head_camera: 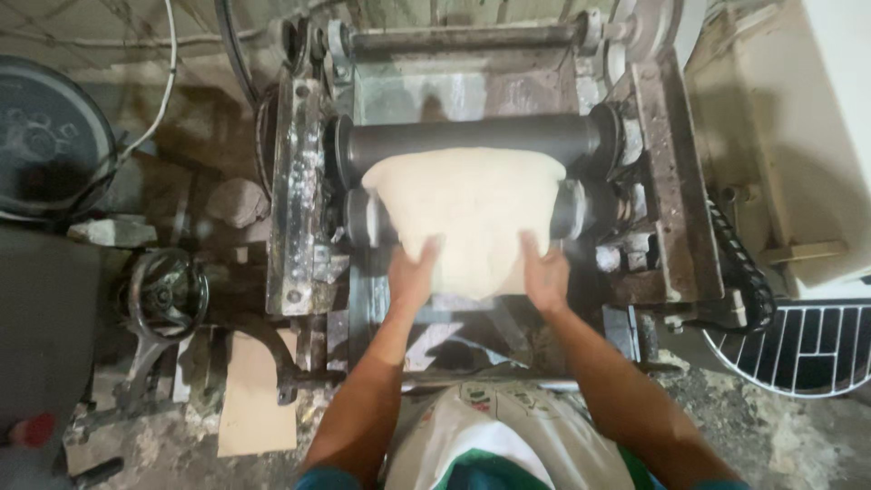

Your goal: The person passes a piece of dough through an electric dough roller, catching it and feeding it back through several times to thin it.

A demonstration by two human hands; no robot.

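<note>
Both spread flat, the left hand (413, 272) and right hand (546, 272) are pressing the pale dough sheet (463, 213) draping the front roller (367, 218) at twelve o'clock, best fed evenly, fingers well back.

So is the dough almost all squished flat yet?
Partly. The dough is already a wide flat sheet, draped over the lower roller below the dark upper roller. Right now the left hand and the right hand press on its near edge. The sheet looks thick and soft, so it probably needs more rolling, though thickness is hard to judge from above.
</note>
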